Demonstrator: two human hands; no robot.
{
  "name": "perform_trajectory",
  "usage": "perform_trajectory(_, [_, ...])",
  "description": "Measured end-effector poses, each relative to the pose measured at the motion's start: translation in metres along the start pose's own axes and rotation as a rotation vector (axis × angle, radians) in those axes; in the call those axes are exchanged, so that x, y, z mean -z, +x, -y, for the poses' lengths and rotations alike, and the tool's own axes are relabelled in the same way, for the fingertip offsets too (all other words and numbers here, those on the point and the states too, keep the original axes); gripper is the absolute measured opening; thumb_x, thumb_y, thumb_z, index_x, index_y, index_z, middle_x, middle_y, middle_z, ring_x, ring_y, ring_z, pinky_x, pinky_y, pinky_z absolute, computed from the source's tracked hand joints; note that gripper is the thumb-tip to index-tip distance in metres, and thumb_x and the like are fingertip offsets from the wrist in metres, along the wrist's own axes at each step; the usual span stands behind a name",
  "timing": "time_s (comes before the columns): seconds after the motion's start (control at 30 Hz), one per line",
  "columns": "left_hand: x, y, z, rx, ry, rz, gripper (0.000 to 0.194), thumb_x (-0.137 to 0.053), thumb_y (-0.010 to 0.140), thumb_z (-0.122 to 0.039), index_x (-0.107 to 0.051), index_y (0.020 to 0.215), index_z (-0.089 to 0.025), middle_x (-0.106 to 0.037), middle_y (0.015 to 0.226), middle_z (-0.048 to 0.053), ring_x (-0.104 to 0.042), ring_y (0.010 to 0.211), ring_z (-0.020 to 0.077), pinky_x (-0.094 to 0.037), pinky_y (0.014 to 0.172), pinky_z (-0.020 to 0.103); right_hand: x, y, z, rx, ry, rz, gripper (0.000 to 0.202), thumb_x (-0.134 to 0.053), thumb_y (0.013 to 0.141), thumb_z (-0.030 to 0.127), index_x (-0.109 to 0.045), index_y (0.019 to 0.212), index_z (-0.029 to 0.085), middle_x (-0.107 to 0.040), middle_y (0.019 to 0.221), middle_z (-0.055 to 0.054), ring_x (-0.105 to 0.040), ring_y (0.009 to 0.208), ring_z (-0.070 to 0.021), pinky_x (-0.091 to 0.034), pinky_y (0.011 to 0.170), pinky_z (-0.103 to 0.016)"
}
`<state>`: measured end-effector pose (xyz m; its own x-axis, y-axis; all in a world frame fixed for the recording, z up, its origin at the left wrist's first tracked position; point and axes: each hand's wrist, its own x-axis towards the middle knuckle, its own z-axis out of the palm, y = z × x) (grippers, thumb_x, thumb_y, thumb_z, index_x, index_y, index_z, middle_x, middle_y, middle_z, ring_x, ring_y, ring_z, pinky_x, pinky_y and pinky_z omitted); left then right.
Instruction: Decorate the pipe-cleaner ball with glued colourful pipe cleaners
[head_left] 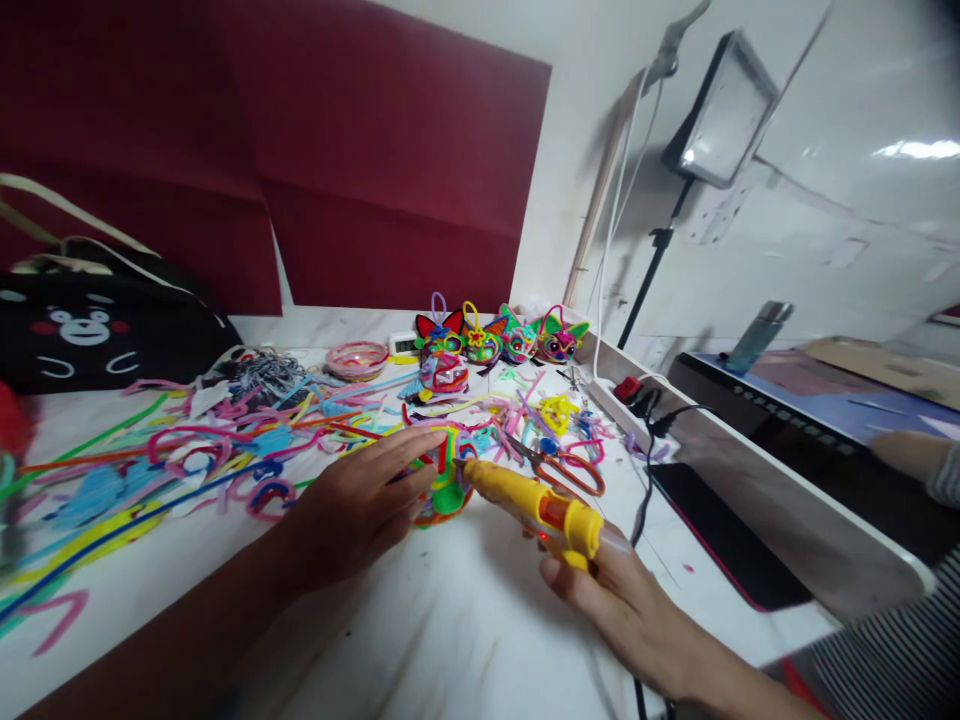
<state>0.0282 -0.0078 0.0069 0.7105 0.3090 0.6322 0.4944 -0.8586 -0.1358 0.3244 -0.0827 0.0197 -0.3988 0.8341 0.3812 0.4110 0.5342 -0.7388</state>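
My right hand (pixel 611 590) is wrapped round the handle of a yellow hot glue gun (pixel 525 500), a small red light glowing on it. The gun's nozzle points left and meets, or almost meets, a round multicoloured pipe-cleaner craft (pixel 448 490) with green, yellow and red parts. On the craft's left side, my left hand (pixel 375 495) steadies it with bent fingers; the fingertips partly cover it. Just behind the gun lie orange-handled scissors (pixel 566 472), blades toward the craft.
Loose pipe cleaners (pixel 195 450) cover the table's left and middle. Finished-looking crafts with ears (pixel 517 340) stand along the wall near a small bowl (pixel 357 360). A phone (pixel 727 535) and power strip (pixel 626 405) lie right. Another person's arm (pixel 915 455) shows beyond the partition.
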Motion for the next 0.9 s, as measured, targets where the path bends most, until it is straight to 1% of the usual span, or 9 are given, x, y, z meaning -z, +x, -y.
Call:
perform_trajectory(0.1, [0.0, 0.0, -0.001, -0.001, 0.013, -0.005, 0.038, -0.046, 0.098, -0.013, -0.052, 0.135, -0.018, -0.054, 0.151, 0.017, -0.048, 0.144, 0.028, -0.045, 0.119, 0.045, 0.004, 0.003, -0.001, -0.062, 0.056, 0.021, 0.015, -0.05, 0.097, 0.034, -0.056, 0.09, 0.022, -0.062, 0.093, -0.004, -0.061, 0.085, -0.0211, -0.051, 0.075, -0.033])
perform_trajectory(0.2, [0.0, -0.002, -0.001, 0.018, 0.002, -0.001, 0.037, -0.045, 0.098, -0.012, -0.052, 0.133, -0.02, -0.051, 0.154, 0.016, -0.046, 0.146, 0.0283, -0.044, 0.12, 0.046, 0.008, 0.009, -0.004, -0.133, 0.107, 0.057, 0.019, -0.051, 0.096, 0.035, -0.062, 0.1, 0.02, -0.065, 0.096, -0.005, -0.061, 0.086, -0.0215, -0.05, 0.071, -0.032])
perform_trajectory(0.27, [-0.001, -0.003, -0.001, 0.024, -0.003, 0.011, 0.037, -0.044, 0.098, -0.011, -0.052, 0.133, -0.02, -0.049, 0.156, 0.015, -0.045, 0.147, 0.0286, -0.043, 0.121, 0.047, 0.01, 0.014, -0.006, -0.166, 0.128, 0.067, 0.022, -0.052, 0.095, 0.036, -0.064, 0.104, 0.019, -0.066, 0.096, -0.005, -0.061, 0.086, -0.0216, -0.049, 0.072, -0.032])
perform_trajectory(0.37, [-0.001, -0.002, -0.001, 0.011, 0.004, 0.013, 0.036, -0.045, 0.096, -0.01, -0.053, 0.13, -0.019, -0.049, 0.156, 0.016, -0.045, 0.146, 0.0291, -0.043, 0.121, 0.047, 0.013, 0.022, -0.008, -0.187, 0.15, 0.067, 0.023, -0.053, 0.091, 0.035, -0.066, 0.1, 0.018, -0.067, 0.096, -0.006, -0.061, 0.088, -0.0218, -0.049, 0.075, -0.032])
perform_trajectory(0.47, [0.0, -0.001, -0.002, 0.026, 0.002, 0.007, 0.035, -0.046, 0.096, -0.009, -0.054, 0.127, -0.02, -0.048, 0.156, 0.016, -0.047, 0.145, 0.0294, -0.044, 0.12, 0.047, 0.015, 0.03, -0.008, -0.205, 0.167, 0.055, 0.023, -0.055, 0.088, 0.035, -0.066, 0.098, 0.018, -0.067, 0.096, -0.006, -0.061, 0.088, -0.0215, -0.048, 0.074, -0.032])
perform_trajectory(0.6, [-0.001, -0.004, -0.005, 0.097, 0.0, -0.007, 0.032, -0.046, 0.097, -0.012, -0.056, 0.125, -0.023, -0.047, 0.158, 0.015, -0.052, 0.14, 0.0307, -0.051, 0.112, 0.048, 0.014, 0.037, -0.008, -0.212, 0.212, 0.049, 0.022, -0.056, 0.084, 0.036, -0.065, 0.096, 0.019, -0.066, 0.096, -0.005, -0.059, 0.088, -0.021, -0.047, 0.075, -0.032])
perform_trajectory(0.73, [-0.003, -0.008, -0.005, 0.127, 0.022, -0.005, 0.029, -0.047, 0.098, -0.017, -0.058, 0.125, -0.024, -0.049, 0.154, 0.015, -0.057, 0.134, 0.0309, -0.056, 0.104, 0.045, 0.012, 0.042, -0.012, -0.222, 0.288, 0.066, 0.019, -0.056, 0.082, 0.033, -0.063, 0.092, 0.019, -0.064, 0.094, -0.004, -0.058, 0.088, -0.0203, -0.046, 0.076, -0.031])
perform_trajectory(0.9, [-0.004, -0.009, -0.004, 0.114, 0.031, -0.001, 0.027, -0.045, 0.1, -0.017, -0.057, 0.124, -0.022, -0.051, 0.152, 0.016, -0.055, 0.136, 0.0306, -0.055, 0.107, 0.047, 0.009, 0.047, -0.015, -0.255, 0.35, 0.071, 0.017, -0.057, 0.078, 0.031, -0.062, 0.089, 0.019, -0.061, 0.089, -0.003, -0.055, 0.085, -0.019, -0.045, 0.072, -0.029])
